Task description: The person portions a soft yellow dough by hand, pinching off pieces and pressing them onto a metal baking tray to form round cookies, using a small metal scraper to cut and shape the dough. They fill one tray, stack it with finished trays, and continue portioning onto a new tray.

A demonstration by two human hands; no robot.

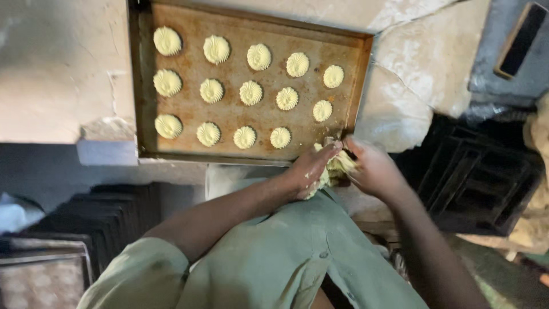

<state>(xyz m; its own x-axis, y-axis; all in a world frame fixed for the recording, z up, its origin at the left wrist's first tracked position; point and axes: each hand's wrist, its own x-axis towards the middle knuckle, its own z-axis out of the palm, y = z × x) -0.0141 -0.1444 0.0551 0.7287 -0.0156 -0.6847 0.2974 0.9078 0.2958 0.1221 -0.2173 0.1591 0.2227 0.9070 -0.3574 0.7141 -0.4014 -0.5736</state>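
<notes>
A piping bag (337, 167), pale and smeared with yellowish dough, sits bunched between both hands at the near right corner of the baking tray (143, 86), its tip just over the tray's front edge. The left hand (311, 169) is wrapped around the bag from the near side, fingers curled and squeezing it; the right hand (374, 169) is closed on the bag's other side, thumb and fingers pinching near the nozzle end. The tray is a worn, rust-brown metal sheet lying on a pale, cracked stone surface (57, 68). On it stand three rows of piped, ridged cookie rosettes (250, 92), cream-coloured, five in each of the two far rows and four in the near row, all apart from one another; the open spot in the near row lies just beside the hands. The person wears a light green short-sleeved shirt (286, 252). To the lower left a stack of dark trays (97, 220) is near a lighter one with a patterned bottom, and to the right dark metal crates (474, 177) sit below the surface.
</notes>
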